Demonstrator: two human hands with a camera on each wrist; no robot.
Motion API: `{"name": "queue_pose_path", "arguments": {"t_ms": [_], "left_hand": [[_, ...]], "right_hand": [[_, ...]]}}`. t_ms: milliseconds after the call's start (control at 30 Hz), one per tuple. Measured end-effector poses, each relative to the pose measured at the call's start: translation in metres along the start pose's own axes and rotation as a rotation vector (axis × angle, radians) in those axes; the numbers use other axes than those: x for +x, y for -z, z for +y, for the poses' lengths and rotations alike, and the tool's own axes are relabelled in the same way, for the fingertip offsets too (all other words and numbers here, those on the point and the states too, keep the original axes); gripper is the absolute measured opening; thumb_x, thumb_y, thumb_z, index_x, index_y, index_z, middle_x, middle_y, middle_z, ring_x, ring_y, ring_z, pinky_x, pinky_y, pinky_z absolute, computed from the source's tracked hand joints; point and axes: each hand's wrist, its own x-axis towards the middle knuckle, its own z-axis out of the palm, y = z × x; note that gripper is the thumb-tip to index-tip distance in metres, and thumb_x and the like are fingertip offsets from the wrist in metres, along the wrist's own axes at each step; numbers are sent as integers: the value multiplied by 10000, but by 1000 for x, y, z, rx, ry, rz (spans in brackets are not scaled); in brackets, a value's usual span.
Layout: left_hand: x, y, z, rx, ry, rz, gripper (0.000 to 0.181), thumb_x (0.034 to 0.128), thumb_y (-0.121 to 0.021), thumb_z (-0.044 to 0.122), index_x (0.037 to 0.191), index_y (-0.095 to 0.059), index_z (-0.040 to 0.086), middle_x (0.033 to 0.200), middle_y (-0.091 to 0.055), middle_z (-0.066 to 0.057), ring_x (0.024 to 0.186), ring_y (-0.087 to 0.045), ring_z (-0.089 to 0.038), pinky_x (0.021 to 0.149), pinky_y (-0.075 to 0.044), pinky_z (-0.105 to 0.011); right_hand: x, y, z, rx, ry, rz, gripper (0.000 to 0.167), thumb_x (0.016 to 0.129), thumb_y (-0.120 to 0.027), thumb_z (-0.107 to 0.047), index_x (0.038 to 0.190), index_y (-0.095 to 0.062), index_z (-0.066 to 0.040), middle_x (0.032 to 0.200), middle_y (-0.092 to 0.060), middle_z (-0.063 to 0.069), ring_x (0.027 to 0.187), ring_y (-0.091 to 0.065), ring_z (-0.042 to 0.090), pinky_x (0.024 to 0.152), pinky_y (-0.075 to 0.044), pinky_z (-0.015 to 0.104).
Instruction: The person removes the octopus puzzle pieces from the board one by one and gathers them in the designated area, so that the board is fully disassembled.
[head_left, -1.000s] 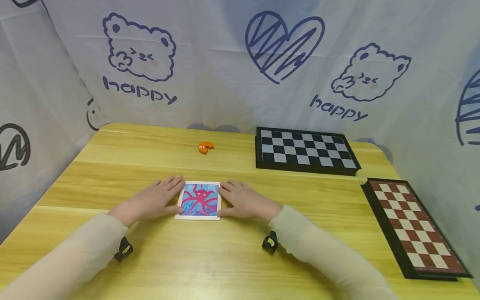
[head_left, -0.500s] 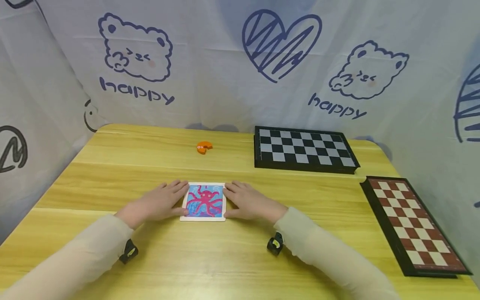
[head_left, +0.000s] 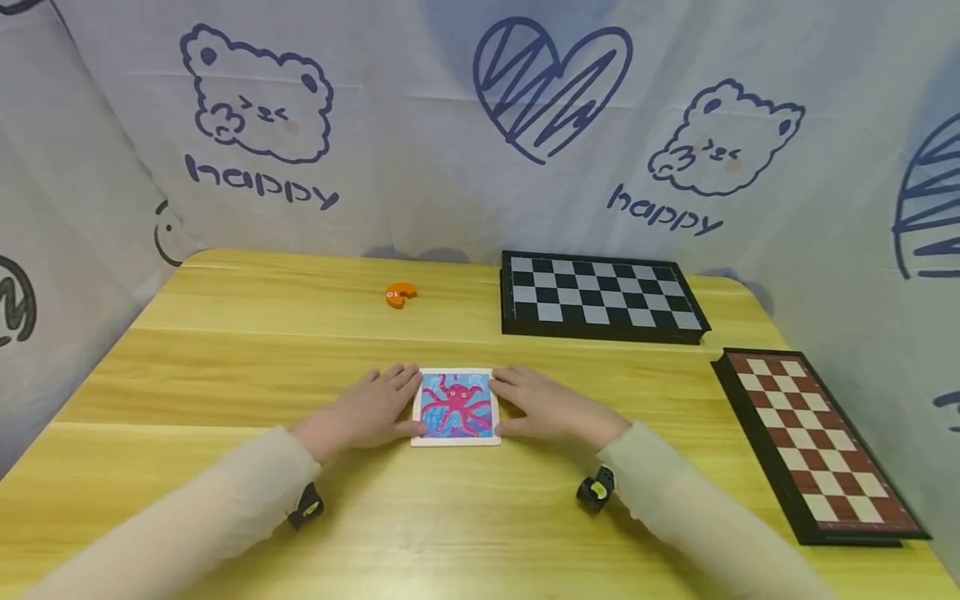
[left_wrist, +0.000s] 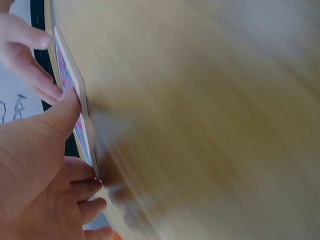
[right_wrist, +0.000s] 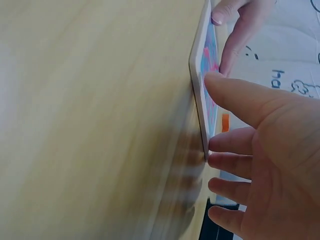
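Note:
A thin square picture board (head_left: 456, 407) with a white border and a pink octopus on blue lies between the two hands in the head view. At its left side my left hand (head_left: 367, 412) touches it, thumb on the near left corner and fingertips by the far left corner. My right hand (head_left: 558, 408) mirrors this on the right side. Both hands' fingers look fairly straight. In the left wrist view the left thumb (left_wrist: 65, 112) lies on the board's face near its edge. The right thumb (right_wrist: 235, 92) does likewise in the right wrist view.
An orange curved piece (head_left: 401, 294) with a small eye lies toward the back of the wooden table (head_left: 450, 533). A black-and-white checkered board case (head_left: 603, 296) sits at the back right. A red-and-white checkered case (head_left: 817, 446) stands along the right side. Printed cloth (head_left: 405, 125) hangs behind.
Both hands have moved to the right together, and the octopus board has shifted right between them. The head view has turned slightly to the right. The orange piece and checkered cases stay in place.

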Motion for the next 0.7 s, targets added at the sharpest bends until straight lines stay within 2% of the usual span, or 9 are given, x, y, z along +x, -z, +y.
{"name": "queue_pose_path", "arguments": {"t_ms": [233,700], "left_hand": [[11,-1,18,-6,12,-9,776,913,-489,487,1401,-282,-80,1458,-239,-225,1331,-204,-381,1048,-183,-534],[17,-6,29,5,44,11,745,934,-456,472,1407,-274,-74,1463,-233,-217,1335,-208,-361,1058,-167,-520]], "right_hand": [[-12,1,14,16,-5,23,670,882,-606,-380,1412,-365,-48,1466,-280,138,1340,-223,308,1072,-198,425],[-20,2,17,19,5,39,655,887,-606,-356,1399,-374,-19,1452,-292,171,1327,-241,341,1066,-204,444]]}}
